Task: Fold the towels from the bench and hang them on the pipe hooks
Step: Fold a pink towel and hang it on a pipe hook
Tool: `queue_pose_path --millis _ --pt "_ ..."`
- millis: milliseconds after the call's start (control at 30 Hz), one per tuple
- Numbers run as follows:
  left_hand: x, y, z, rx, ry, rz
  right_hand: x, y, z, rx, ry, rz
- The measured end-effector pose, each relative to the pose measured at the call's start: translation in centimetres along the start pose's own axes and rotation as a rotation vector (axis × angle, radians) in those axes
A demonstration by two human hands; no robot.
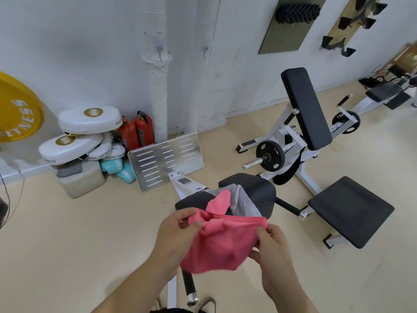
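Pink soft-cloth towel [223, 240]: one item, held up between my two hands, just in front of the black padded bench [259, 188] and lifted off it. Condition: bunched, with a twisted gather near the top edge and the body sagging below in a loose pouch.

Left hand [176, 231]: fingers and thumb pinch the towel's upper left edge.

Right hand [270, 242]: thumb and fingers curled round its right edge.

Handling, as I judge it: light, limp and without stiffness, so it will droop wherever I leave it unsupported. Not slippery, and a firm pinch does it no harm. Best taken at two corners of one edge, so it hangs flat before folding. I cannot tell whether I hold true corners.

Grey thin-cloth towel [242, 202]: second item, crumpled on the bench pad just behind the pink one.

Small metal hook [159, 51]: on the white tape-wrapped pipe [159, 91], bare, well apart from my hands.

Second metal hook [205, 51]: beside the first, also bare.
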State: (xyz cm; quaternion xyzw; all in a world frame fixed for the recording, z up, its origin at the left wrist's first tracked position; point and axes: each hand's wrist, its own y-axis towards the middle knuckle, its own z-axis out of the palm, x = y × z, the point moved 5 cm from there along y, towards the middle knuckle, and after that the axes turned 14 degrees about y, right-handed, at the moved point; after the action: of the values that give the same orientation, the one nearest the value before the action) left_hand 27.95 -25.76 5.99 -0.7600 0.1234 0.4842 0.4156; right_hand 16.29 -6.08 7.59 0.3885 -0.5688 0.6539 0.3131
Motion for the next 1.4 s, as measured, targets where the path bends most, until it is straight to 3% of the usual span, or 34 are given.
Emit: queue_pose_path --millis 167,367,533,600,800,867,967,1033,1100,1267,1400 --pt "1.0 1.6 -0.9 0.026 0.103 -0.028 0.4 -0.4 -3.5 -0.186 0.087 -0.006" --pt "0.8 2.0 0.2 0.083 0.369 0.077 0.7 -0.5 -6.4 -0.189 -0.004 -0.012" --pt "-0.3 2.0 1.9 -0.09 0.491 0.166 2.5 3.0 -8.3 -0.007 -0.172 -0.073" --pt "-1.0 2.1 3.1 -0.126 0.441 0.151 2.7 5.5 -8.8 0.087 -0.352 -0.123" --pt "-2.2 2.1 8.0 0.015 0.181 -0.006 4.8 14.2 -10.1 0.381 -0.84 -0.314" --pt "-3.2 2.1 9.8 0.029 0.341 -0.003 7.0 17.6 -10.0 0.422 -0.921 -0.357" --pt "-5.9 2.6 11.7 -0.03 1.003 0.037 11.3 20.5 -7.9 0.54 -0.848 -0.459" --pt "-8.7 2.8 12.5 -0.139 1.275 0.086 15.0 20.4 -5.3 0.643 -0.743 -0.482" --pt "-12.1 3.3 11.8 -0.348 1.361 0.124 19.2 19.4 -2.1 0.728 -0.664 -0.514" --pt "-21.9 0.7 7.0 -0.861 1.231 0.358 30.7 14.6 1.9 0.783 -0.384 -0.806" --pt "-25.7 -3.4 5.3 -0.948 1.074 0.508 35.2 10.9 0.8 0.801 -0.195 -0.984"
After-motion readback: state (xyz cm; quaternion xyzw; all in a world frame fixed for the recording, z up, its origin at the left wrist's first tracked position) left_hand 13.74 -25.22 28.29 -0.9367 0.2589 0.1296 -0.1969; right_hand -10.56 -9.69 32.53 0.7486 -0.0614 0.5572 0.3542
